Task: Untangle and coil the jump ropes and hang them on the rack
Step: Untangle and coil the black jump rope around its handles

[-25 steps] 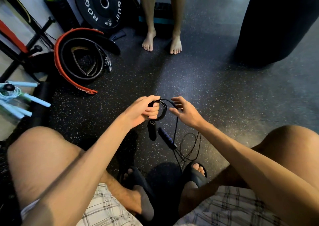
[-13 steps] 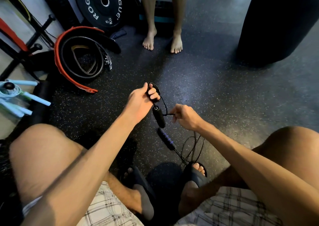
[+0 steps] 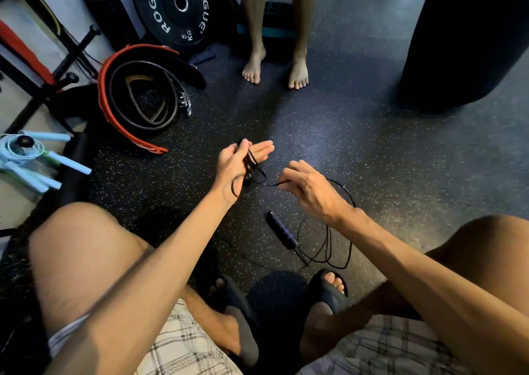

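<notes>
Left hand [image 3: 232, 168] clasps the coiled black jump rope [image 3: 326, 240]; right hand [image 3: 309, 188] pinches its thin, limp cord, best gathered near the handle [image 3: 282, 231].

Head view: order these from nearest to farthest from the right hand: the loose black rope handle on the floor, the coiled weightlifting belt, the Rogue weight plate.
From the right hand:
1. Loose black rope handle, on the floor just below the hand, toward the feet.
2. Coiled weightlifting belt, up and left, past the left hand.
3. Rogue weight plate, farthest, leaning at the top left.

left hand [image 3: 234, 168] holding coil, right hand [image 3: 310, 187] pinching black rope [image 3: 329, 240]
</notes>
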Available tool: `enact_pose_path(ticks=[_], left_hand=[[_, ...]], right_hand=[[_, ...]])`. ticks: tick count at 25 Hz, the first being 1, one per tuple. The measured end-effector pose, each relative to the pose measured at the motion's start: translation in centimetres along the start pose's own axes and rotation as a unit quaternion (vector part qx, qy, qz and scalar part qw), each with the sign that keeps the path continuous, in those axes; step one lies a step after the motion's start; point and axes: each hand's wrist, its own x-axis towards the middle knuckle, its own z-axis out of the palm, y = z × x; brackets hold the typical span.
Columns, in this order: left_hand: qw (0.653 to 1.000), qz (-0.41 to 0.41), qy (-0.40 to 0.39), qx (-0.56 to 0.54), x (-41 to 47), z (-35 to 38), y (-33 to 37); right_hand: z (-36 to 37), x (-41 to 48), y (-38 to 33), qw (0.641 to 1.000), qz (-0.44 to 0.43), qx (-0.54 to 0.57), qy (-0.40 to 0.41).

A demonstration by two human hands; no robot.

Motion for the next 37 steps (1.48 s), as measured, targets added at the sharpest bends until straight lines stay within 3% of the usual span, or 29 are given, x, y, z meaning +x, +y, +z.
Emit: enact_pose_path(ticks=[5,9,12,16,20,24,29,34,37], left_hand=[[0.99,-0.075,-0.06,0.106,-0.9,0.6,-0.9],[0.951,-0.116,-0.14,0.25,-1.9,0.8,-1.6],[0.935,-0.13,-0.178,0.276,-2.3,0.6,-1.1],[0.923,-0.153,-0.2,0.292,-2.8,0.4,0.6],[0.926,-0.157,-0.193,0.285,-2.2,-0.3,1.4],[0.935,-0.169,-0.203,0.237,-1.9,-0.9,2.3],[0.942,-0.202,-0.234,0.13,-2.3,-0.4,3.3],[0.962,-0.192,-0.186,-0.046,-2.1,-0.3,3.8],[0.965,-0.155,-0.128,-0.167,-1.3,-1.0,4.1]], right_hand=[[-1.1,0.1,-1.4,0.986,0.049,0.11,0.118],[-1.5,0.3,-0.8,0.967,0.142,0.119,0.178],[-2.1,0.6,0.4,0.948,0.212,0.091,0.22],[-2.9,0.3,1.7,0.937,0.265,0.08,0.213],[-3.2,-0.2,2.3,0.957,0.225,0.028,0.178],[-3.1,-0.3,3.0,0.967,0.183,-0.009,0.176],[-2.9,-0.3,3.6,0.955,0.231,-0.053,0.18],[-2.1,-0.3,4.3,0.938,0.309,0.009,0.156],[-1.9,-0.7,5.0,0.924,0.37,0.063,0.075]])
